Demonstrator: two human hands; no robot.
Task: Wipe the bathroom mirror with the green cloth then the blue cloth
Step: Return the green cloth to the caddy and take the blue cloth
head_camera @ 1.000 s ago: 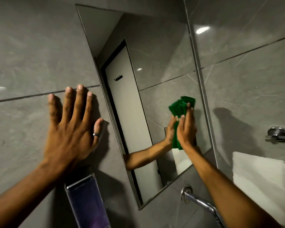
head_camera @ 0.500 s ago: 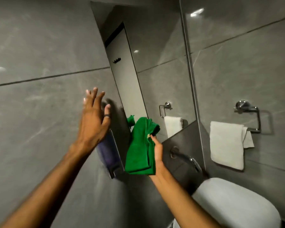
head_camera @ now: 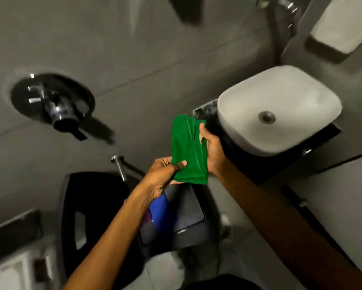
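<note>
- Grey tiled wall filled the top of the view, blurred, with pale grout lines slanting across it.
- One green cloth sat dead centre, folded into a long soft bundle with layered edges along its right side, held up in front of the wall beside the basin.
- Left hand pinched the cloth's lower left edge, thumb pressed on top of the fabric.
- Right hand was closed around the cloth's right side, thumb up along the folds.
- One blue cloth lay just below the hands, partly hidden by the left forearm, on a dark, rounded, textured lid.
- One white basin, glossy and rounded-square with a metal drain, sat right of the cloth.
- One round chrome valve plate with a dark lever stood out from the wall, well left.
- A white towel hung at the top right; a black angular bin stood lower left.
</note>
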